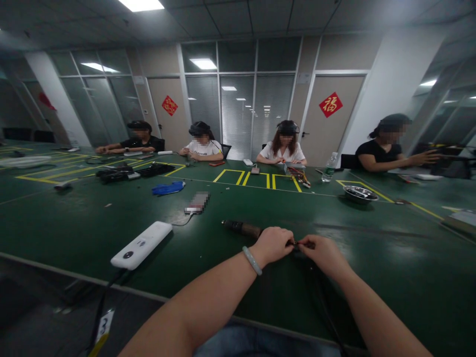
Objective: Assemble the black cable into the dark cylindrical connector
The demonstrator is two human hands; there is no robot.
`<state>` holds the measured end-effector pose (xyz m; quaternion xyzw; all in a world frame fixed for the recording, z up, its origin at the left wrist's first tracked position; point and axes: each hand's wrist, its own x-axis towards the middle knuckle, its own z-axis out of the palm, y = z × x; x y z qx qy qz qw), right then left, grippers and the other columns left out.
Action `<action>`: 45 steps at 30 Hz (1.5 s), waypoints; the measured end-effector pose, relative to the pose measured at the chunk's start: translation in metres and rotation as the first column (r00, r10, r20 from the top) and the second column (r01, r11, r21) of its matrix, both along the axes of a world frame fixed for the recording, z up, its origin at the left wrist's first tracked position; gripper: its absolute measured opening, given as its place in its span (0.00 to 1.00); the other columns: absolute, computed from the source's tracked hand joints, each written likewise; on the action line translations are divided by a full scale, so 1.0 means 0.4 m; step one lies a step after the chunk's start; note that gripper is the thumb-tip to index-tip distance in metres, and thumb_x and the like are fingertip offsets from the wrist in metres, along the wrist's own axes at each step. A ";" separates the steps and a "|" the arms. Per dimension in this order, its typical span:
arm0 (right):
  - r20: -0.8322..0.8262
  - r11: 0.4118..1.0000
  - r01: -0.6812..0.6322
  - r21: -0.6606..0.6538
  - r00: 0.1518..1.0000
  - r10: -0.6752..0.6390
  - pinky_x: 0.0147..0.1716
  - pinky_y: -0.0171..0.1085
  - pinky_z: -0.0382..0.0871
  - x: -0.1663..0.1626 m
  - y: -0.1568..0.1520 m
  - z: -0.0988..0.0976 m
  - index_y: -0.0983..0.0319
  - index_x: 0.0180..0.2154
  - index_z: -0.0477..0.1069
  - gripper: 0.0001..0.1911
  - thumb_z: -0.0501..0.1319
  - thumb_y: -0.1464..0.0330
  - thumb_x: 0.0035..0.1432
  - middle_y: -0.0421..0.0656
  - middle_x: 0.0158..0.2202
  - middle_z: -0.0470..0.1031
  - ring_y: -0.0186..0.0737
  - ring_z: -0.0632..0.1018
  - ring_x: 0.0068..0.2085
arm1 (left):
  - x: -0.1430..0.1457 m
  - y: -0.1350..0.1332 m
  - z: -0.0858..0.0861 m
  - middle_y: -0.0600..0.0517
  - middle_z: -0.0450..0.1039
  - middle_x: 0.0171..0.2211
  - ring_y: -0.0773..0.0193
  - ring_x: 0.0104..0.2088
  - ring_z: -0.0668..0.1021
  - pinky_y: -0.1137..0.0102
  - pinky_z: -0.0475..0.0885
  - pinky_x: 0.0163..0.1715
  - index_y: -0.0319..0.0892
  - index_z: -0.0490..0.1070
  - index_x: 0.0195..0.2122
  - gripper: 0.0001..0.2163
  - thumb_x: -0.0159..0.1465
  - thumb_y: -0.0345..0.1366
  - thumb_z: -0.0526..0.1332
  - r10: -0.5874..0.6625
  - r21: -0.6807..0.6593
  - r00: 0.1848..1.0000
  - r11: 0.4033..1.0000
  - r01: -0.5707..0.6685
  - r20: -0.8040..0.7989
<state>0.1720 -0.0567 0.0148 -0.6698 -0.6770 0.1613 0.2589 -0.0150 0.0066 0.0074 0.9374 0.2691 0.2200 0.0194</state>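
Observation:
My left hand (273, 244), with a pale bracelet at its wrist, is closed in a pinch. My right hand (323, 252) faces it, thumb and fingertips pressed together. Both sets of fingertips meet at a small, partly brassy piece (295, 243), too small and covered to name. Behind the left hand lies a dark, rod-shaped tool (241, 228) with a metal tip pointing left; its right end is hidden by that hand. A dark cable (325, 307) runs from below the hands toward the table's near edge.
On the green table (178, 277) lie a white device (143, 244) with a cable, a phone (198, 202) and a blue item (168, 188). Black cables (136, 171), a metal bowl (360, 194) and a water bottle (329, 167) stand farther off. Several people sit across.

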 end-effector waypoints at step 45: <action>-0.036 0.986 -0.107 0.129 0.993 0.112 0.31 0.33 0.63 0.010 0.012 -0.034 0.59 0.33 0.77 0.09 0.60 0.63 0.55 0.39 0.30 0.77 0.35 0.74 0.31 | 0.004 0.011 -0.004 0.53 0.73 0.36 0.61 0.38 0.74 0.70 0.66 0.37 0.45 0.69 0.38 0.07 0.60 0.38 0.62 -0.012 -0.043 1.000 0.999 0.012 0.000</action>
